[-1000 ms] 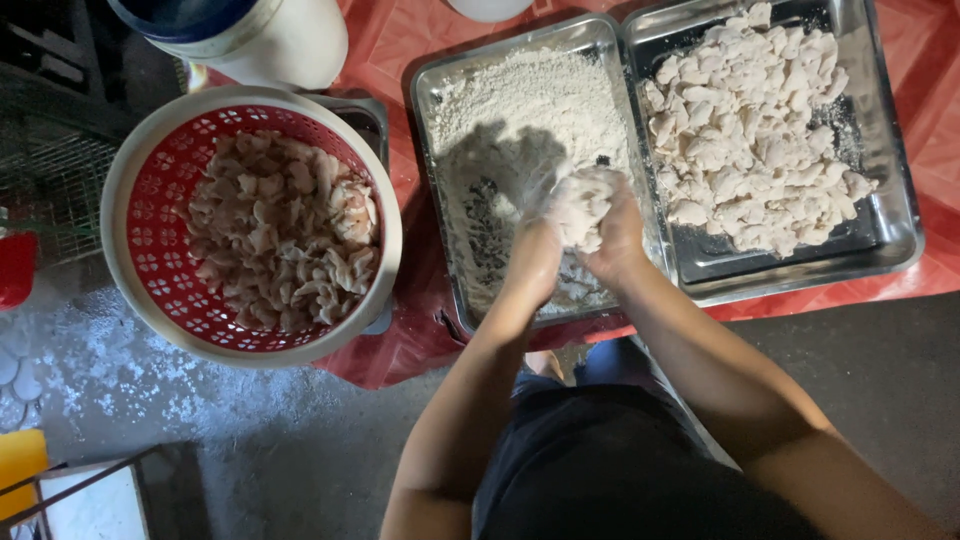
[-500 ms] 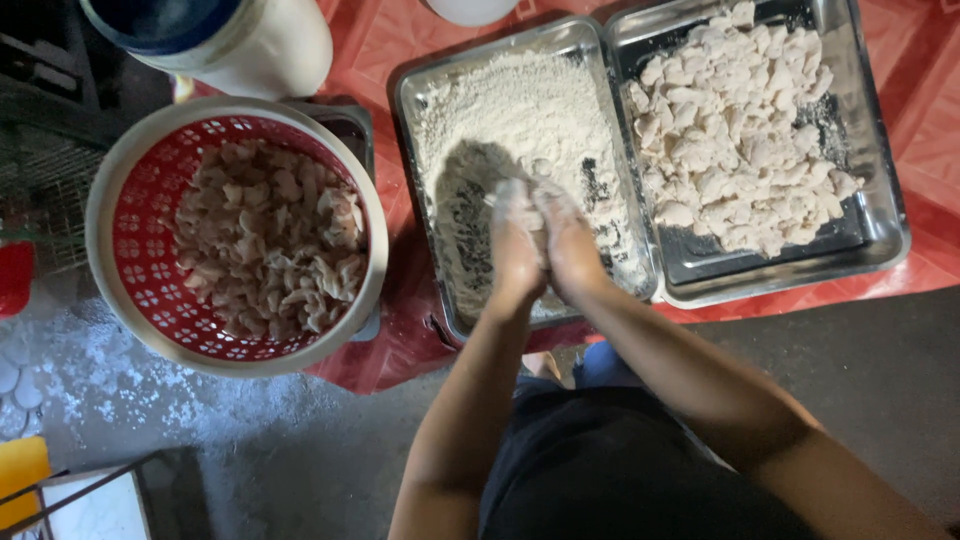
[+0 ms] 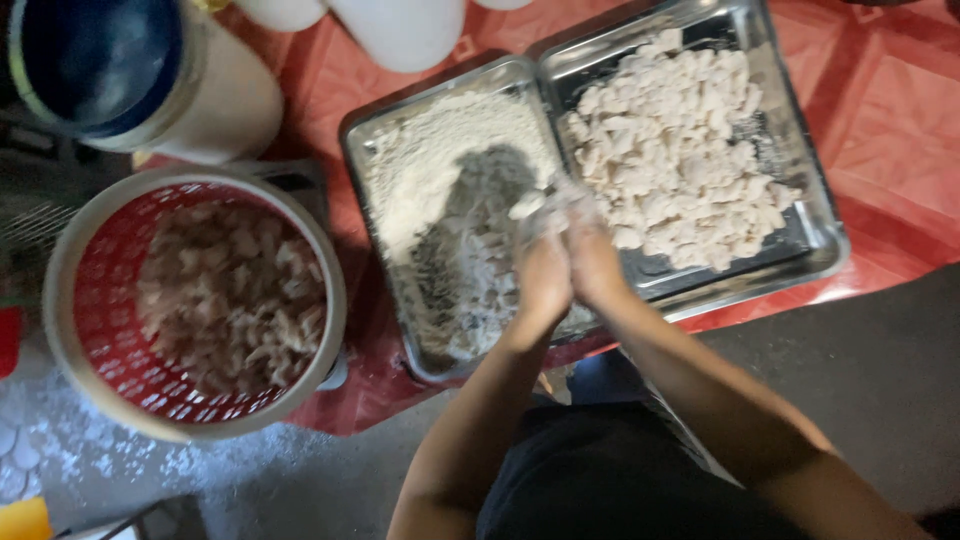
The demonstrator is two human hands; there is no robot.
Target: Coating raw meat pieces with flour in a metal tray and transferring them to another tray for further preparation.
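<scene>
I see both hands pressed together over the flour tray (image 3: 372, 170), at its right edge beside the second tray (image 3: 815, 215). The left hand (image 3: 540, 280) and right hand (image 3: 597, 268) meet side by side, fingers (image 3: 560, 205) curled toward each other and dusted white. They seem cupped round a floured piece (image 3: 527, 205) that shows pale at the fingertips, though blur keeps me from telling how firmly it is gripped.

The flour tray holds a heap of flour (image 3: 430, 160) at its far end and a scraped, darker patch near the hands with a few coated bits lying in it. The second tray touches it on the right and is piled with coated pieces (image 3: 670, 165).

Left of the trays, a red basket (image 3: 110, 290) sits inside a white bowl (image 3: 60, 270) and holds raw meat (image 3: 230, 300). Beyond it stands a white jar (image 3: 240, 100) with a dark top. The tabletop (image 3: 890, 130) wears a red cloth.
</scene>
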